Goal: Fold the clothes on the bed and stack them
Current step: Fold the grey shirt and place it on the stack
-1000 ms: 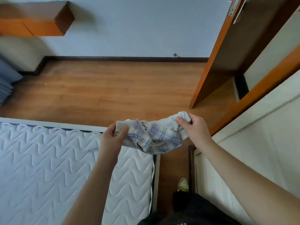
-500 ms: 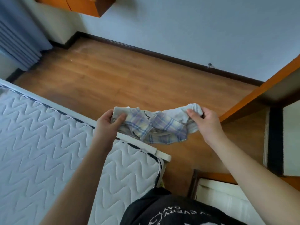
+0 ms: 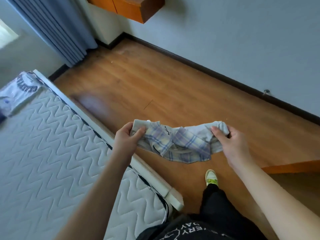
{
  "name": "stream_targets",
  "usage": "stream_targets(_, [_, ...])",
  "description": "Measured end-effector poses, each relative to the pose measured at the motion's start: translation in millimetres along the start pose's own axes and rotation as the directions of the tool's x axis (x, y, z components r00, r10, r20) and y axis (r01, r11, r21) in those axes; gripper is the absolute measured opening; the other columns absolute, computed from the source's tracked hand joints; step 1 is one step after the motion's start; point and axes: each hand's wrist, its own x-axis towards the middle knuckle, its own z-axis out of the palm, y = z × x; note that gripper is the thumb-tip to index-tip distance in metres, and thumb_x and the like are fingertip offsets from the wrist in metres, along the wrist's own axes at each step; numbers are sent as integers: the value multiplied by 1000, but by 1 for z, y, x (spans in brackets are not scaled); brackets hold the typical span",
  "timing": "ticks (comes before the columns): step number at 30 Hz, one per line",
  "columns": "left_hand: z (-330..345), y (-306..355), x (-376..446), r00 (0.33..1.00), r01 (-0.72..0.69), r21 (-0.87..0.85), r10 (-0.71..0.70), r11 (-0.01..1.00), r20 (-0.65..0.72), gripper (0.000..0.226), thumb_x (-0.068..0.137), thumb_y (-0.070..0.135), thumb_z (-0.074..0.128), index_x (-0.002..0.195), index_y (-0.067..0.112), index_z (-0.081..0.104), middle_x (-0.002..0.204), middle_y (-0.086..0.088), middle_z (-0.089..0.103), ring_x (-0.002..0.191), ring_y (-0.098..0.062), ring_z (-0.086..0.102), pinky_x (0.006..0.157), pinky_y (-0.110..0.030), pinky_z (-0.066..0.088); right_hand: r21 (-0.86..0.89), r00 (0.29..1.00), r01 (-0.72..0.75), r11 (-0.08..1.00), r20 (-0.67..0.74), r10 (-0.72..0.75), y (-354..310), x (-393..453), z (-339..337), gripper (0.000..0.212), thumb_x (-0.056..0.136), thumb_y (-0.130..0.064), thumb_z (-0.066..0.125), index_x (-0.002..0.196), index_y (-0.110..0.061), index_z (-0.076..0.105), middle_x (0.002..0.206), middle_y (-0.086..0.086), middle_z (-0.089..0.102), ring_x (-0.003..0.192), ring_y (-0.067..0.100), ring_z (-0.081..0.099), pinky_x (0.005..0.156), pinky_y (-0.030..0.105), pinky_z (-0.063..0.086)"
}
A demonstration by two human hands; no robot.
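A small plaid garment (image 3: 180, 144), pale blue, yellow and white, hangs bunched in the air above the wooden floor, just past the mattress edge. My left hand (image 3: 127, 138) grips its left end and my right hand (image 3: 230, 141) grips its right end, so it sags between them. The white quilted mattress (image 3: 48, 153) fills the lower left. A folded white shirt with dark lettering (image 3: 19, 90) lies at the mattress's far corner.
The wooden floor (image 3: 164, 87) runs between the bed and the grey wall. Blue curtains (image 3: 57, 28) hang at the upper left and an orange wall cabinet (image 3: 131, 9) sits above. My foot in a pale shoe (image 3: 211, 177) stands on the floor.
The view has swung left, bringing the curtains and the folded shirt into sight. Both hands keep the same hold on the plaid garment, now spread slightly wider.
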Motion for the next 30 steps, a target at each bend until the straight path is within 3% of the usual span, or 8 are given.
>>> stream_targets(2, [21, 5, 10, 999, 11, 29, -9, 1000, -47, 20, 79, 38, 71, 90, 21, 71, 81, -12, 69, 73, -20, 66, 67, -39, 57, -14, 997, -12, 1000, 77, 13, -6, 40, -1, 11, 86, -42, 71, 88, -32, 73, 86, 0, 76, 84, 27, 72, 73, 41, 59])
stream_targets(5, [46, 20, 21, 989, 38, -3, -38, 999, -146, 17, 81, 35, 71, 89, 20, 70, 77, -5, 66, 72, -17, 64, 66, -35, 55, -134, 976, 72, 988, 216, -41, -22, 93, 2, 35, 79, -61, 67, 90, -28, 70, 82, 3, 74, 77, 29, 70, 72, 51, 56])
stream_targets(7, [56, 29, 28, 975, 51, -25, -55, 998, -215, 11, 84, 30, 70, 91, 22, 71, 83, -9, 69, 76, -21, 66, 70, -39, 57, -190, 959, 147, 971, 267, -92, -34, 126, 0, 41, 78, -66, 63, 89, -26, 68, 79, 3, 72, 73, 29, 69, 66, 50, 56])
stream_targets(10, [59, 43, 38, 942, 77, -73, -96, 994, -323, 5, 86, 26, 70, 90, 23, 71, 87, -11, 70, 79, -23, 67, 71, -38, 58, -163, 946, 155, 974, 309, -98, -51, 167, 3, 33, 81, -63, 64, 92, -33, 70, 82, -8, 74, 73, 13, 71, 66, 40, 59])
stream_targets(13, [54, 52, 49, 907, 59, -159, -119, 986, -403, 6, 88, 20, 71, 93, 16, 71, 83, -6, 70, 75, -17, 67, 65, -28, 56, -143, 921, 158, 977, 378, -94, -61, 197, 26, 30, 81, -61, 65, 92, -33, 71, 83, -9, 75, 75, 11, 72, 68, 35, 57])
stream_targets(18, [29, 48, 55, 839, 35, -304, -193, 952, -509, 18, 90, 13, 67, 105, 3, 67, 94, -16, 71, 82, -27, 68, 73, -38, 58, -76, 872, 140, 987, 482, -87, -64, 221, 82, 28, 79, -56, 70, 90, -31, 74, 81, -7, 75, 72, 7, 70, 60, 22, 54])
stream_targets(23, [-14, 40, 70, 753, -27, -412, -253, 911, -607, 18, 91, 11, 65, 106, 3, 68, 91, -13, 71, 82, -27, 68, 70, -34, 57, -59, 814, 122, 991, 576, -66, -77, 251, 139, 34, 77, -56, 73, 91, -25, 74, 84, -2, 76, 76, 14, 72, 65, 25, 57])
stream_targets(30, [-100, 15, 128, 692, -108, -515, -308, 850, -653, 15, 91, 15, 66, 102, 5, 69, 91, -13, 73, 82, -27, 70, 64, -31, 56, -45, 762, 89, 995, 646, -39, -99, 295, 265, 34, 74, -51, 76, 90, -21, 75, 87, 4, 76, 81, 21, 72, 73, 33, 58])
